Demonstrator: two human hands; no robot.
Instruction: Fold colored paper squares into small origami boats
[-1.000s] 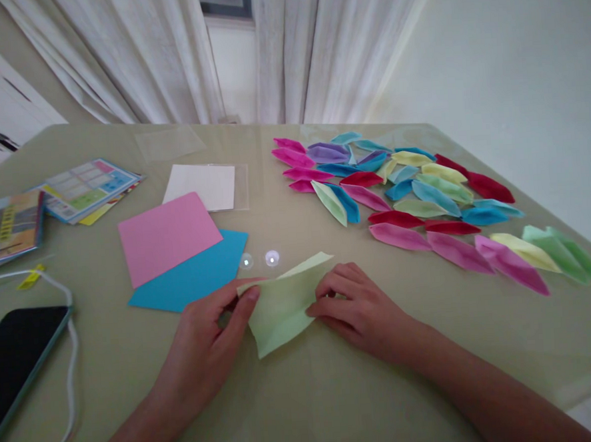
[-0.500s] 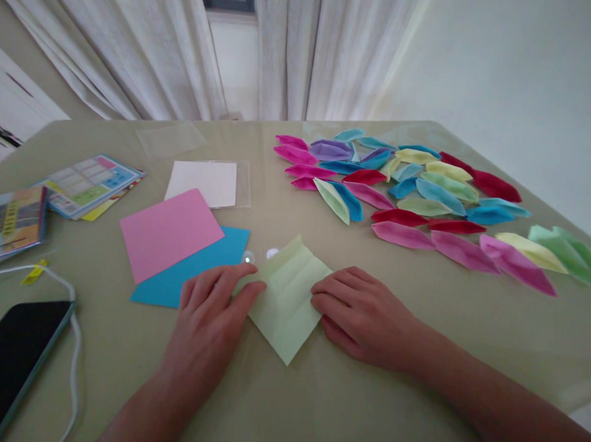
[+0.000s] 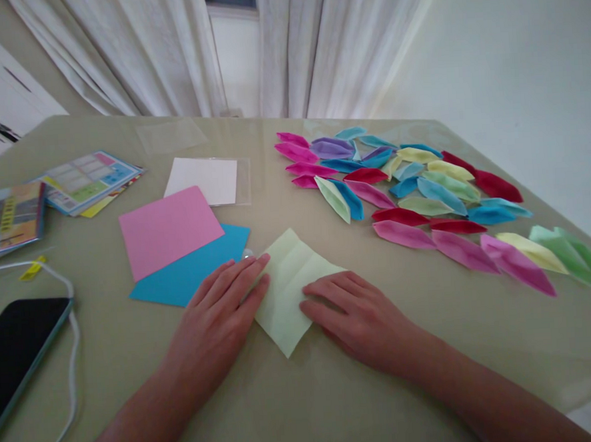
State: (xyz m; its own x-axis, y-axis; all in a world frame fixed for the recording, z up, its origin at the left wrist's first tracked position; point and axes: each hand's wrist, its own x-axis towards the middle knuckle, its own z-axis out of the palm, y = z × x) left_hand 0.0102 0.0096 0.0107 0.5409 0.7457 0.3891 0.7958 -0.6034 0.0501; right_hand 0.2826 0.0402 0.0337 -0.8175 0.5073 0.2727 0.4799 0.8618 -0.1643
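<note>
Paper (image 3: 289, 275), green and creased, lies well in from the far edge of the bench (image 3: 297, 407); the left hand (image 3: 226, 315), nearly flat, and the right hand (image 3: 358, 314), half open and bent, rest on its two sides

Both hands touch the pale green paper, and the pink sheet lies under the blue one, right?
The pink sheet lies over the blue sheet, not under it, as the head view shows. The left hand and right hand do touch the pale green paper.
</note>
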